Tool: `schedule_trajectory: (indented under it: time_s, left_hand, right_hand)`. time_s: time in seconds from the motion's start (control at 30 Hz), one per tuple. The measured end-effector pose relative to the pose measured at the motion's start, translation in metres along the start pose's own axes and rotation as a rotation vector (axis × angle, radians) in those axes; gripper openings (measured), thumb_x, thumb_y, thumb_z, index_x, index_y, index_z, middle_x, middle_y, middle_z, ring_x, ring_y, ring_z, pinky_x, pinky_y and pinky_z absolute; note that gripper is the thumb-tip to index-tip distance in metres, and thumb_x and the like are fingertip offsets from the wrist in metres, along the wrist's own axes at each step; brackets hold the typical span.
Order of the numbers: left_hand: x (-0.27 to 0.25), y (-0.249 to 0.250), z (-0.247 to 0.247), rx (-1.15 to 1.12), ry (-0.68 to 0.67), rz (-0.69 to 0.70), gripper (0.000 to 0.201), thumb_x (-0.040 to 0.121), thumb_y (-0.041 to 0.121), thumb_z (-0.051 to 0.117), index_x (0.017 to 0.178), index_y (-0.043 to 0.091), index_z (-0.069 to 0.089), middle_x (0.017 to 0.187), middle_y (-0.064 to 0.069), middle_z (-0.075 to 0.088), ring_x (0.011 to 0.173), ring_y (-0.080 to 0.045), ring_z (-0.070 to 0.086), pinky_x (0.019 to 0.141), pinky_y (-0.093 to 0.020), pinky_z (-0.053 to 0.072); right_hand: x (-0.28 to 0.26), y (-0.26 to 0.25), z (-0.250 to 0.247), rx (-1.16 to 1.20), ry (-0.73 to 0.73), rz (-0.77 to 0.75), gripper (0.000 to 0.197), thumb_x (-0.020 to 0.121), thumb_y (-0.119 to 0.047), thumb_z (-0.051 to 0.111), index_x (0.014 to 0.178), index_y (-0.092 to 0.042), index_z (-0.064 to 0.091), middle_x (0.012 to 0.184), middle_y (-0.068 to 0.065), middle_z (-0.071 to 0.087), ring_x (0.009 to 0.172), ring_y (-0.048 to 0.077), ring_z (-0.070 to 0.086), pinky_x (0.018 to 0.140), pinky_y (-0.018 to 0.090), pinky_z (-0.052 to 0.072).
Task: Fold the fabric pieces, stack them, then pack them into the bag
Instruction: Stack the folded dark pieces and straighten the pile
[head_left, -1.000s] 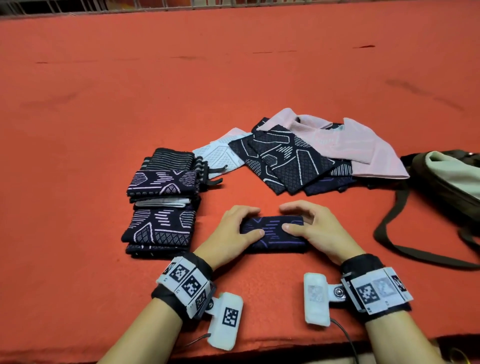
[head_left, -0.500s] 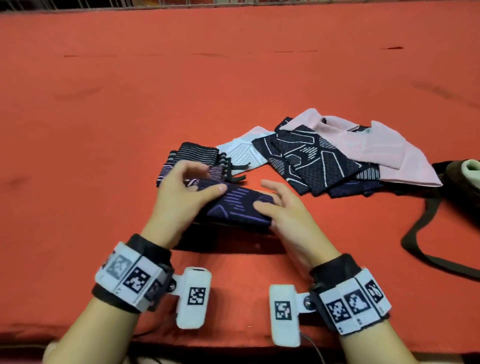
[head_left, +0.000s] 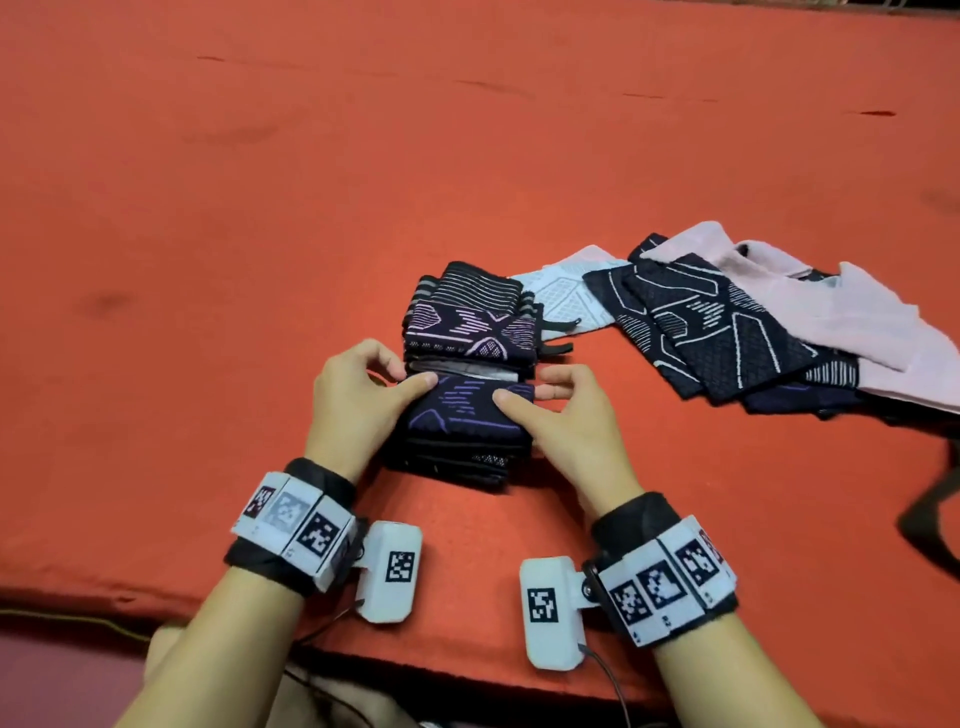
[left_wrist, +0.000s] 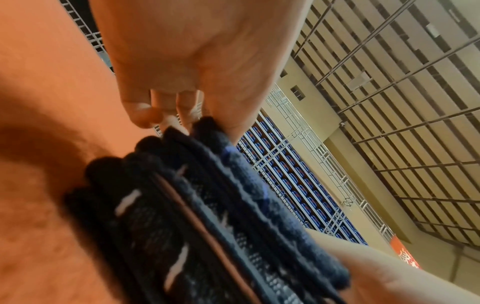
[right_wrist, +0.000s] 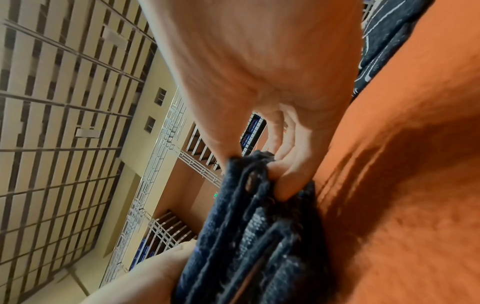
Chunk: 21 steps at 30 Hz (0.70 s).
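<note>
On the orange felt-covered counter (head_left: 260, 208), the left hand (head_left: 358, 395) is pinching the left end of a folded dark-navy knit fabric piece with purple line pattern (head_left: 467, 415), thumb on top and fingers curled underneath. That piece is sitting on the near end of a stack of folded dark patterned fabric pieces (head_left: 470, 332). The right hand (head_left: 566, 421) is pinching the right end the same way. The stack looks soft and uneven, so pulling the fingers out from under could be dragging layers askew or toppling them. Further right, a loose heap of unfolded navy, white and pink fabric pieces (head_left: 753, 332) is lying flat, waiting. The bag itself is not showing clearly here.
</note>
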<state>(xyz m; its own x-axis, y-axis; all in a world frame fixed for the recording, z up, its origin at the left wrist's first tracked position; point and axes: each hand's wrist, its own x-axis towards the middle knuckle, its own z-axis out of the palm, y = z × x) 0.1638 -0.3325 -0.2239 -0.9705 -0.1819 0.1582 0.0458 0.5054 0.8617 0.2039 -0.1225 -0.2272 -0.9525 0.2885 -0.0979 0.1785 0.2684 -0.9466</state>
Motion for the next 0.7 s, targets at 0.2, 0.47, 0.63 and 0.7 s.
schedule_trajectory:
  time_s: [0.2,0.47,0.63,0.7]
  left_hand:
    - [0.000,-0.010,0.009,0.071,-0.119,-0.053,0.035,0.077,0.030,0.084,0.066,0.021,0.052,0.063,0.009,0.055,0.058,-0.014,0.050,0.064,-0.037,0.047]
    - [0.003,0.098,-0.003,0.136,0.004,0.238,0.023,0.078,0.025,0.076,0.070,0.020,0.055,0.072,0.008,0.058,0.068,-0.009,0.053,0.066,-0.028,0.041]
    - [-0.002,0.164,0.091,-0.387,-0.372,0.048,0.019,0.087,0.008,0.072,0.080,0.018,0.057,0.075,0.002,0.061,0.064,-0.009,0.062,0.055,-0.025,0.050]
    - [-0.011,0.169,0.146,-0.566,-0.630,-0.220,0.008,0.092,0.011,0.067,0.096,0.015,0.062,0.091,-0.004,0.066,0.078,-0.014,0.069,0.062,-0.029,0.057]
  right_hand:
    - [-0.001,0.012,0.007,-0.054,-0.077,0.074,0.047,0.077,-0.037,0.087,0.105,-0.017,0.054,0.087,-0.005,0.063,0.075,0.012,0.063,0.063,0.025,0.046]
    - [0.010,0.002,-0.039,0.043,-0.006,0.060,0.036,0.094,-0.045,0.067,0.106,-0.012,0.063,0.092,0.009,0.068,0.065,0.017,0.066,0.065,0.047,0.061]
    - [0.053,0.027,-0.127,-0.053,0.431,0.117,0.047,0.075,-0.045,0.076,0.114,-0.023,0.061,0.127,0.007,0.054,0.106,0.025,0.062,0.102,0.046,0.051]
    - [0.048,0.043,-0.148,-0.002,0.542,0.164,0.058,0.073,-0.038,0.072,0.124,-0.014,0.057,0.128,0.011,0.051,0.114,0.026,0.058,0.107,0.042,0.046]
